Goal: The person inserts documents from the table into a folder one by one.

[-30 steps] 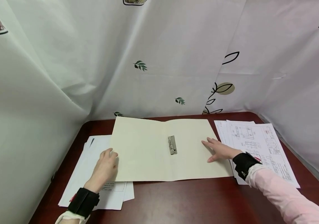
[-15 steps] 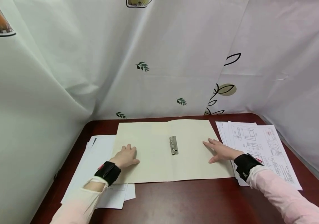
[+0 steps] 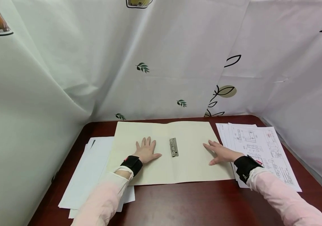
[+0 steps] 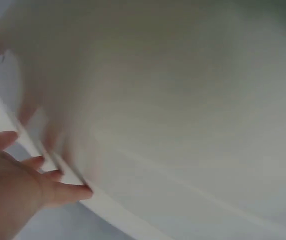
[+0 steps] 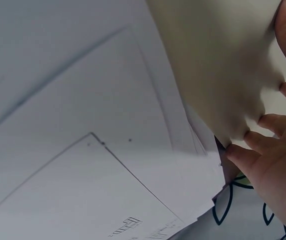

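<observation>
A cream paper folder (image 3: 189, 171) lies spread out on the dark red table, with a metal clip (image 3: 174, 147) fixed right of its fold. My left hand (image 3: 145, 152) rests on the left cover with fingers spread, pointing away from me. On the right cover, my right hand (image 3: 221, 152) lies with straight, parted fingers near the outer edge. In the left wrist view the fingertips (image 4: 85, 191) touch the pale cover. The right wrist view has the fingers of my right hand (image 5: 270, 145) against the cream cover (image 5: 208, 55). Neither hand holds anything.
Partly beneath the folder's left side is a stack of white sheets (image 3: 83, 175). Sheets printed with technical drawings (image 3: 268, 150) lie at the right, under my right forearm. A white patterned curtain (image 3: 161, 88) hangs behind the table (image 3: 189, 204).
My left hand has moved from the folder's left edge rightward onto the cover, and its fingers have spread. The left cover has come down flat. My right hand has stayed in place.
</observation>
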A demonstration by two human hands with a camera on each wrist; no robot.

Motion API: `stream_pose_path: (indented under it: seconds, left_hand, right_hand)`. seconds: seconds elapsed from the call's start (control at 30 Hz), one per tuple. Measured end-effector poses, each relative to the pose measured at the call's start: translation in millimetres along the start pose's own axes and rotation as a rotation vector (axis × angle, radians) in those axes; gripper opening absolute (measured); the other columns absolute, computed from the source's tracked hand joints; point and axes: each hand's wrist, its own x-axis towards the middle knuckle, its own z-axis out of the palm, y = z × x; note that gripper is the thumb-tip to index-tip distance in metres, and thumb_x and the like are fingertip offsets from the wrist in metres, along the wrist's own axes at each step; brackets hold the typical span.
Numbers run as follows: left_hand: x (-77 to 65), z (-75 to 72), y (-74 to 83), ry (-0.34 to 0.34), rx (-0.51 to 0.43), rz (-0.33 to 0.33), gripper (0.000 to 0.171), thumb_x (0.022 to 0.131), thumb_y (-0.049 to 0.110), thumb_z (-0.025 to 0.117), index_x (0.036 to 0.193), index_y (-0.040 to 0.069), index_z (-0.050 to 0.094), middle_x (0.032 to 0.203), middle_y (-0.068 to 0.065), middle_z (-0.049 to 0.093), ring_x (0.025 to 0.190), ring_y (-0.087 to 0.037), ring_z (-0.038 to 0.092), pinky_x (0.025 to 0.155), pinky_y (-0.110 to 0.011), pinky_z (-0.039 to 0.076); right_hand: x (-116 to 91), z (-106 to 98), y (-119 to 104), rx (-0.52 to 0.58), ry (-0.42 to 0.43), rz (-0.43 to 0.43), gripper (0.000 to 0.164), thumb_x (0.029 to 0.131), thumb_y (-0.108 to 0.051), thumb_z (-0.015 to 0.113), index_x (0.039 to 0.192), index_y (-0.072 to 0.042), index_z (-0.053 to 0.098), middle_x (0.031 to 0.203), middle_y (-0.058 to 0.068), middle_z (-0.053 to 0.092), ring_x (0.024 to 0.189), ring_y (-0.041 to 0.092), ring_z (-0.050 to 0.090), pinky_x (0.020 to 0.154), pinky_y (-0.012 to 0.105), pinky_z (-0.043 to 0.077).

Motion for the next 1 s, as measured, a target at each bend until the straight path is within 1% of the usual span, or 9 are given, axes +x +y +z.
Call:
stream_pose_path:
  seconds: [0.13, 0.23, 0.3, 0.43, 0.53, 0.63, 0.83, 0.9, 1.0]
  left_hand:
    - [8.1, 8.6, 7.8, -0.055, 0.018, 0.012, 0.086, 0.094, 0.064, 0.057, 0.161, 0.017, 0.030, 0.167, -0.021, 0.013, 0.153, -0.047, 0.006, 0.112, -0.077, 0.006]
    - [12.4, 12.3, 11.1, -0.082, 0.037, -0.002, 0.088, 0.092, 0.068, 0.056, 0.162, 0.024, 0.027, 0.169, -0.017, 0.010, 0.153, -0.046, 0.003, 0.110, -0.079, 0.005]
    - [14.1, 12.9, 12.3, -0.092, 0.032, -0.009, 0.088, 0.091, 0.069, 0.057, 0.162, 0.026, 0.028, 0.169, -0.016, 0.010, 0.153, -0.046, 0.002, 0.110, -0.079, 0.005]
    - [17.2, 11.6, 13.2, -0.099, 0.028, -0.005, 0.088, 0.090, 0.069, 0.057, 0.162, 0.028, 0.027, 0.169, -0.015, 0.010, 0.153, -0.046, 0.003, 0.110, -0.079, 0.005]
    - [18.1, 10.3, 13.1, -0.094, 0.034, 0.002, 0.088, 0.090, 0.070, 0.057, 0.161, 0.028, 0.028, 0.169, -0.016, 0.011, 0.153, -0.046, 0.005, 0.110, -0.079, 0.007]
    - [17.4, 8.6, 13.1, -0.093, 0.031, 0.004, 0.088, 0.090, 0.070, 0.057, 0.161, 0.027, 0.029, 0.169, -0.017, 0.012, 0.153, -0.047, 0.007, 0.109, -0.080, 0.008]
    - [15.6, 6.2, 14.8, -0.101, 0.025, -0.002, 0.088, 0.090, 0.069, 0.058, 0.161, 0.025, 0.030, 0.168, -0.018, 0.013, 0.152, -0.048, 0.007, 0.109, -0.080, 0.008]
    - [15.9, 6.4, 15.0, -0.102, 0.030, -0.005, 0.088, 0.090, 0.069, 0.057, 0.161, 0.025, 0.029, 0.168, -0.018, 0.012, 0.152, -0.048, 0.006, 0.109, -0.080, 0.008]
    - [16.4, 7.2, 14.8, -0.104, 0.033, -0.006, 0.088, 0.091, 0.070, 0.056, 0.162, 0.026, 0.028, 0.169, -0.017, 0.011, 0.153, -0.048, 0.006, 0.110, -0.079, 0.008]
  right_hand:
    - [1.2, 1.9, 0.9, 0.014, -0.010, -0.003, 0.094, 0.078, -0.028, 0.087, 0.150, 0.009, 0.038, 0.154, 0.043, 0.022, 0.142, 0.061, 0.018, 0.111, 0.071, 0.024]
    - [2.3, 2.7, 0.9, 0.002, -0.008, -0.015, 0.094, 0.079, -0.029, 0.086, 0.150, 0.009, 0.038, 0.153, 0.044, 0.023, 0.141, 0.062, 0.020, 0.111, 0.071, 0.025]
    - [2.1, 2.2, 0.6, -0.012, -0.008, -0.007, 0.094, 0.079, -0.030, 0.086, 0.150, 0.008, 0.038, 0.154, 0.043, 0.024, 0.142, 0.061, 0.021, 0.111, 0.070, 0.026]
    - [3.7, -0.4, -3.2, -0.047, -0.003, 0.038, 0.093, 0.080, -0.035, 0.086, 0.150, 0.007, 0.040, 0.151, 0.044, 0.028, 0.140, 0.060, 0.026, 0.110, 0.067, 0.031]
    - [11.0, 0.7, -11.7, -0.049, 0.018, 0.059, 0.090, 0.084, -0.040, 0.082, 0.150, 0.007, 0.041, 0.150, 0.044, 0.031, 0.139, 0.059, 0.030, 0.110, 0.065, 0.033]
    - [22.7, 7.1, -25.0, -0.057, 0.064, 0.031, 0.082, 0.091, -0.040, 0.075, 0.148, 0.008, 0.043, 0.149, 0.043, 0.034, 0.139, 0.057, 0.034, 0.111, 0.062, 0.033]
    - [47.2, 21.9, -55.9, -0.117, 0.184, -0.088, 0.058, 0.098, -0.028, 0.068, 0.139, 0.011, 0.053, 0.144, 0.037, 0.045, 0.135, 0.051, 0.044, 0.111, 0.056, 0.038]
    - [55.1, 25.9, -64.7, -0.113, 0.201, -0.099, 0.055, 0.099, -0.026, 0.067, 0.138, 0.011, 0.054, 0.144, 0.035, 0.046, 0.135, 0.049, 0.044, 0.111, 0.056, 0.038]
    - [65.0, 30.8, -77.2, -0.087, 0.189, -0.069, 0.059, 0.099, -0.029, 0.067, 0.139, 0.012, 0.052, 0.146, 0.036, 0.043, 0.137, 0.049, 0.041, 0.113, 0.056, 0.036]
